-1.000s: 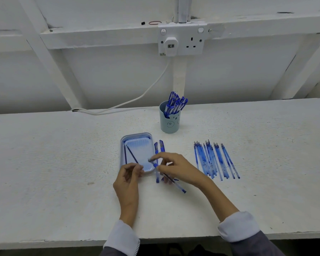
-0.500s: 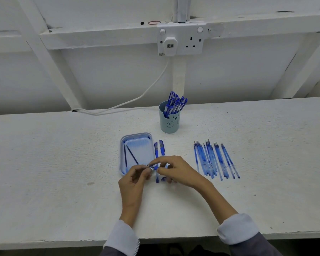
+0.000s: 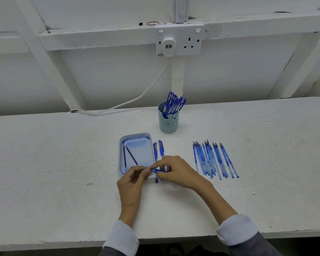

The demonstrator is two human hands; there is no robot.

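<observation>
Over the middle of the counter (image 3: 63, 163), at the blue tray's (image 3: 137, 134) near right corner, the right hand (image 3: 177, 172) has its grip closed round a blue pen (image 3: 158, 170) held level, steadying the barrel. The left hand (image 3: 132, 179) pinches the tip end in its grip, likely to work the refill. Spare refills (image 3: 212, 159) lie ready towards the right edge.

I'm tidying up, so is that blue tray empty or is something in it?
Not empty: the tray holds two thin blue refills, lying lengthwise in its left half.
</observation>
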